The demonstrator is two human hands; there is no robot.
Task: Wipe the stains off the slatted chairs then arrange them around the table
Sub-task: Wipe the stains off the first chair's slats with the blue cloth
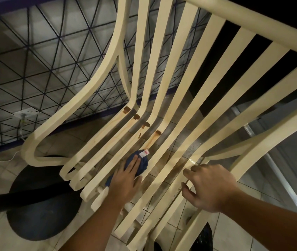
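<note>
Left hand (126,180) flat, fingers straight, pressing blue cloth (141,163) onto seat of slatted chair (180,87), just below brown stains (152,140); open palm spreads pressure. Right hand (211,187) fingers curled round chair further right, likely bracing it against wipe

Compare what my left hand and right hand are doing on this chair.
The left hand lies flat, fingers straight, pressing a blue cloth; the right hand curls round a bare slat, no cloth. The left hand is mid-seat; the right hand is further right. Both touch the seat of the chair.
</note>
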